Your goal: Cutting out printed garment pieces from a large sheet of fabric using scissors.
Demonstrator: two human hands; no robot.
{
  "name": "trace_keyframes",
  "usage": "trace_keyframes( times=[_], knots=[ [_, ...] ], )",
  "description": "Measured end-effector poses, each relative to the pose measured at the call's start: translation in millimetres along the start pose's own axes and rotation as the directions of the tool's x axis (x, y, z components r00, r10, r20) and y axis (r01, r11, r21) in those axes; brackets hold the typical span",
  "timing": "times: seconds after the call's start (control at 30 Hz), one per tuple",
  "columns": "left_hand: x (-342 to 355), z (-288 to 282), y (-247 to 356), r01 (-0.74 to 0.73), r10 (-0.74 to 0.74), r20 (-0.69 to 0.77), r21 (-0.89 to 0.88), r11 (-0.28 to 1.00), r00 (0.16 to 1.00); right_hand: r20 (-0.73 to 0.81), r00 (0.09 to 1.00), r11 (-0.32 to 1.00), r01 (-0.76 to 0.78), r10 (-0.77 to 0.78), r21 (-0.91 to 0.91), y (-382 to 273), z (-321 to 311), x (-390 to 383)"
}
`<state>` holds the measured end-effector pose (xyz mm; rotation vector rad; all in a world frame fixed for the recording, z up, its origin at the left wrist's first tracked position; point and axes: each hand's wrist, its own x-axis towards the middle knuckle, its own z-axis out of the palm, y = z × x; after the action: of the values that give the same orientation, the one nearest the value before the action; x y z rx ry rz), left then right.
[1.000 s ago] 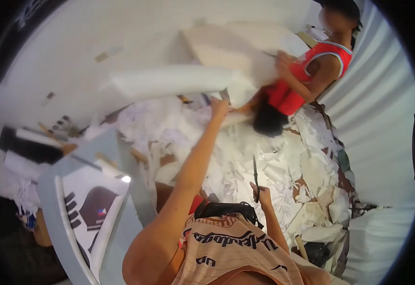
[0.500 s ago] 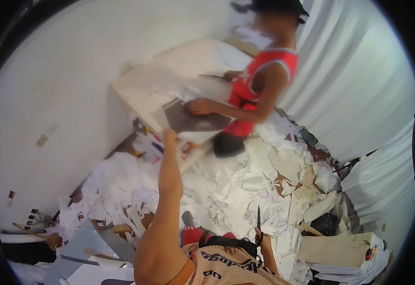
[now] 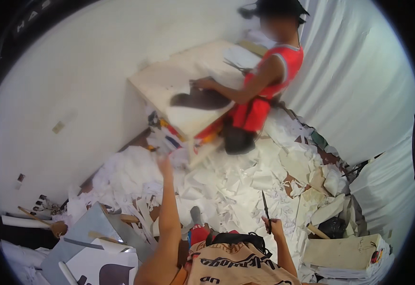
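Observation:
My right hand (image 3: 276,228) is closed around a pair of dark scissors (image 3: 266,205), their blades pointing up and away from me over the littered floor. My left arm reaches forward, and my left hand (image 3: 164,164) is smeared by motion just short of the pale table (image 3: 162,73); its fingers cannot be made out. Across the table stands another person (image 3: 279,71) in a red sleeveless top. One of that person's hands rests on a dark curved sheet (image 3: 202,99), and the other is beside dark scissors (image 3: 236,65).
White paper scraps (image 3: 236,178) cover the floor. At lower left is a grey-blue box-like surface (image 3: 74,247), with a white sheet (image 3: 91,266) bearing a dark shape (image 3: 115,274). A stack of sheets (image 3: 343,254) stands at lower right beside a black bag (image 3: 332,227). White curtains (image 3: 359,71) hang at right.
My left hand has drawn back from the table's near edge toward me. The scissors in my right hand have shifted slightly. The other person has turned and moved the dark sheet on the table.

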<state>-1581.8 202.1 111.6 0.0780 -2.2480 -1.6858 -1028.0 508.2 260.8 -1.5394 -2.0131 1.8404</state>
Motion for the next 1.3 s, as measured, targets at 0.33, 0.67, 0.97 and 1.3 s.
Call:
trace_keyframes(
  times=[0.33,0.67,0.97,1.3],
  knots=[
    [-462,-314,17,0.737,-0.743,0.087,-0.246,0.629,0.664,0.373,0.917,0.924,0.259,-0.143,-0.281,34,-6,-6],
    [-684,-488,-54,0.587,-0.796,-0.334,-0.543,0.600,0.505,0.861,0.497,0.746,0.612,-0.104,-0.263,86,153,-143],
    [-759,-728,25,0.801,0.033,-0.945,0.293,0.522,0.325,0.948,0.240,0.551,0.772,0.208,-0.316,175,228,-299],
    [-695,-942,-51,0.753,-0.540,-0.597,0.649,0.109,0.593,0.947,0.142,0.448,0.854,0.289,-0.265,204,297,-289]
  ],
)
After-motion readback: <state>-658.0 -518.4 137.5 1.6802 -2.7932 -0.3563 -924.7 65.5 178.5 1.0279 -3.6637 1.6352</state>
